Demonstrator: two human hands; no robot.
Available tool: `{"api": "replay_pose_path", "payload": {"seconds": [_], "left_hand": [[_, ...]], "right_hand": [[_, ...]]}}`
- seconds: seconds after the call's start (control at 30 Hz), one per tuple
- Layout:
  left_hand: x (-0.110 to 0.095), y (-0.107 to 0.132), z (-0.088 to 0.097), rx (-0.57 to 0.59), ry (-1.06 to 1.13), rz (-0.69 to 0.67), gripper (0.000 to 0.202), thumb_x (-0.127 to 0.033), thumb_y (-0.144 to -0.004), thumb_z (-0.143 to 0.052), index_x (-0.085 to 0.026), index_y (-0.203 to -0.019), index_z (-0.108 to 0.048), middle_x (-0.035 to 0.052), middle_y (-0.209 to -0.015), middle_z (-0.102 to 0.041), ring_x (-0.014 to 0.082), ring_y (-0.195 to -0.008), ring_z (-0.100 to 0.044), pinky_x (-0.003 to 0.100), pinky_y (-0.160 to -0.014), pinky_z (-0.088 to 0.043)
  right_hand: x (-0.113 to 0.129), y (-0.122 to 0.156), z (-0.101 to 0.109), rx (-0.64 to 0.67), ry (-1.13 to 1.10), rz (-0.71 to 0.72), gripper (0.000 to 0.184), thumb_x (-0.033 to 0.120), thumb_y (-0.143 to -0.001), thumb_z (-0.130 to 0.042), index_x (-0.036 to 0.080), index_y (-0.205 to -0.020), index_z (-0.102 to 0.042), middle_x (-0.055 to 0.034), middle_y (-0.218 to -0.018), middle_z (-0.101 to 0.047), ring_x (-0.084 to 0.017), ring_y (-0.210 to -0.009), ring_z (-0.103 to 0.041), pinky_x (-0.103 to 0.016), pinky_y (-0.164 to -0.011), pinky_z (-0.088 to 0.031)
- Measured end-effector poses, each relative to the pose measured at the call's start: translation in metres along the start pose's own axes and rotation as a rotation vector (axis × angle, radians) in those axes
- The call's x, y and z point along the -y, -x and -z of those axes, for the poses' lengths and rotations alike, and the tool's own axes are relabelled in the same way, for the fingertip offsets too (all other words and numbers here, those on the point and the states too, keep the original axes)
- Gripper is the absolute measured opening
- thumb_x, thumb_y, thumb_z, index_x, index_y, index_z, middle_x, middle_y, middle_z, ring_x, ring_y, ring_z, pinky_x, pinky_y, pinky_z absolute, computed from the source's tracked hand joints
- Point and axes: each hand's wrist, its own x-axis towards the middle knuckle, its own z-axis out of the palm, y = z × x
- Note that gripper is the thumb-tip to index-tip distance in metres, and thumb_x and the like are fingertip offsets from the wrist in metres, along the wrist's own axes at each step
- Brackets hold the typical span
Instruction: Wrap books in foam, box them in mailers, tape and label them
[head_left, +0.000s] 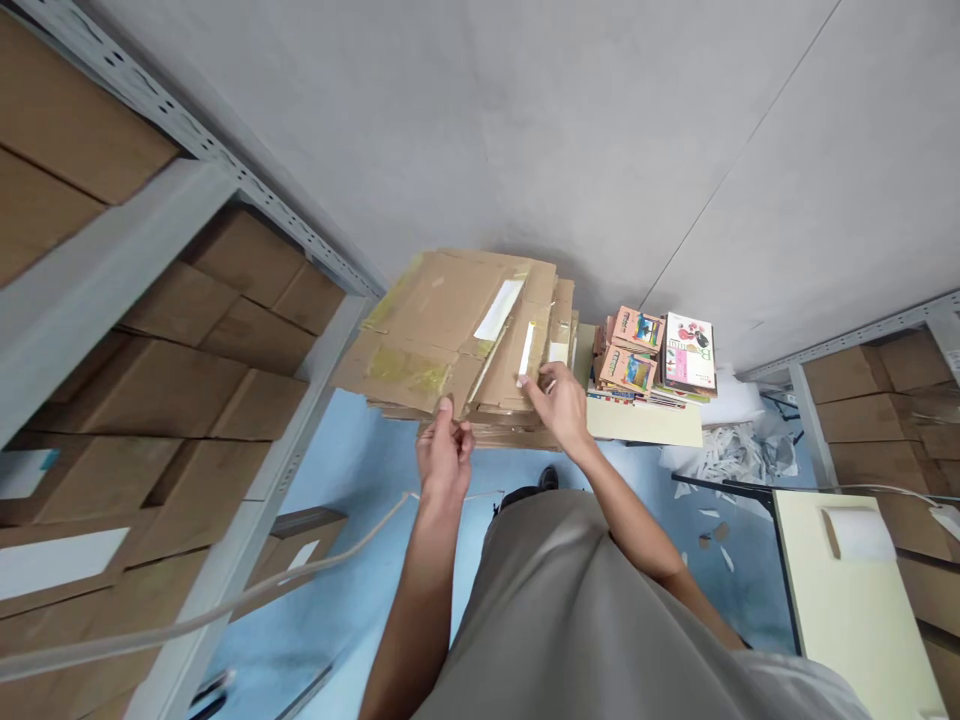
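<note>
A stack of flattened cardboard boxes (480, 330) lies in front of me against the wall, tilted and uneven. Yellowish tape and white labels mark the upper pieces. My left hand (445, 452) is closed on the near edge of the top flattened cardboard box (420, 310), thumb on top. To its right, my right hand (561, 402) has its fingers bent and its thumb by the lower end of a white label (526, 347). It grips a flattened cardboard box beneath; its fingertips are partly hidden.
Stacked books (688, 350) stand on a cream table (645, 420) to the right. Shelves of cartons (172, 390) rise on the left, more cartons (862, 430) on the right. A pale cable (300, 568) crosses at left. Paper scraps (739, 450) lie near another cream table (840, 600).
</note>
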Motion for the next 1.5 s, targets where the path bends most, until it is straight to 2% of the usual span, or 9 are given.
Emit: {"api": "replay_pose_path", "payload": {"seconds": [0.2,0.33,0.5,0.7,0.87,1.03,1.17,1.3,1.5], "left_hand": [[-0.017,0.000,-0.010,0.038,0.077,-0.019,0.068,-0.068,-0.073,-0.097,-0.023,-0.074,-0.046,-0.0078,-0.060,-0.057,0.0029,-0.040,-0.038,0.019,-0.038,-0.020],[-0.024,-0.001,-0.013,0.022,0.070,-0.047,0.066,-0.070,-0.074,-0.096,-0.023,-0.076,-0.050,-0.0077,-0.059,-0.057,0.0035,-0.039,-0.037,0.020,-0.037,-0.019],[-0.018,0.000,-0.017,0.019,-0.007,0.013,0.063,-0.067,-0.069,-0.099,-0.022,-0.080,-0.057,-0.0053,-0.063,-0.065,0.0042,-0.039,-0.040,0.020,-0.037,-0.018],[-0.010,-0.008,-0.007,0.133,-0.232,0.070,0.062,-0.072,-0.071,-0.096,-0.021,-0.076,-0.061,0.0029,-0.066,-0.072,0.0089,-0.040,-0.049,0.021,-0.037,-0.025],[-0.014,-0.004,-0.006,0.503,-0.580,0.225,0.062,-0.078,-0.073,-0.093,-0.017,-0.076,-0.077,0.0153,-0.066,-0.076,0.0151,-0.035,-0.048,0.026,-0.032,-0.026],[0.030,0.049,-0.080,0.938,-0.599,0.180,0.061,-0.079,-0.082,-0.087,-0.018,-0.089,-0.086,0.0179,-0.082,-0.083,0.0208,-0.048,-0.063,0.032,-0.043,-0.047],[0.100,0.114,-0.160,1.137,-0.540,-0.053,0.062,-0.080,-0.093,-0.079,-0.024,-0.118,-0.083,0.0159,-0.121,-0.086,0.0295,-0.100,-0.083,0.036,-0.076,-0.067],[0.174,0.176,-0.229,1.246,-0.497,-0.321,0.070,-0.075,-0.101,-0.074,-0.026,-0.151,-0.069,0.0178,-0.163,-0.067,0.0345,-0.153,-0.064,0.044,-0.124,-0.056],[0.291,0.282,-0.302,1.579,-0.608,-0.298,0.081,-0.076,-0.100,-0.076,-0.023,-0.159,-0.063,0.0209,-0.172,-0.058,0.0396,-0.163,-0.054,0.053,-0.130,-0.053]], "right_hand": [[-0.015,-0.017,0.010,0.212,-0.351,-0.077,0.052,0.072,-0.088,-0.076,0.028,-0.073,-0.055,0.0031,-0.068,-0.064,-0.018,-0.066,-0.064,-0.030,-0.067,-0.053],[-0.024,-0.017,0.045,0.136,-0.552,-0.125,0.039,0.062,-0.085,-0.075,0.025,-0.090,-0.066,0.0017,-0.080,-0.072,-0.019,-0.072,-0.068,-0.029,-0.063,-0.057],[-0.035,-0.004,0.084,0.209,-0.583,-0.158,0.058,0.062,-0.078,-0.083,0.025,-0.121,-0.072,-0.0016,-0.097,-0.080,-0.019,-0.067,-0.067,-0.029,-0.048,-0.056],[-0.055,0.039,0.151,-0.155,-0.560,-0.123,0.058,0.052,-0.089,-0.071,0.027,-0.141,-0.073,-0.0055,-0.108,-0.079,-0.016,-0.063,-0.058,-0.026,-0.045,-0.045],[-0.086,0.112,0.220,-0.453,-0.468,-0.180,0.055,0.052,-0.089,-0.074,0.030,-0.139,-0.074,-0.0068,-0.110,-0.080,-0.016,-0.062,-0.059,-0.028,-0.048,-0.046],[-0.108,0.203,0.254,-0.654,-0.230,-0.190,0.041,0.052,-0.097,-0.075,0.030,-0.131,-0.077,-0.0094,-0.119,-0.082,-0.029,-0.102,-0.078,-0.040,-0.084,-0.066],[-0.123,0.277,0.272,-0.788,0.013,-0.321,0.037,0.059,-0.103,-0.072,0.030,-0.124,-0.079,-0.0102,-0.119,-0.082,-0.030,-0.107,-0.077,-0.042,-0.091,-0.065],[-0.152,0.355,0.293,-0.820,0.123,-0.418,0.035,0.057,-0.110,-0.063,0.029,-0.121,-0.082,-0.0118,-0.120,-0.082,-0.032,-0.111,-0.077,-0.046,-0.098,-0.063],[-0.220,0.461,0.328,-0.908,0.093,-0.513,0.034,0.049,-0.113,-0.060,0.029,-0.127,-0.084,-0.0119,-0.124,-0.083,-0.032,-0.116,-0.076,-0.048,-0.104,-0.060]]}}
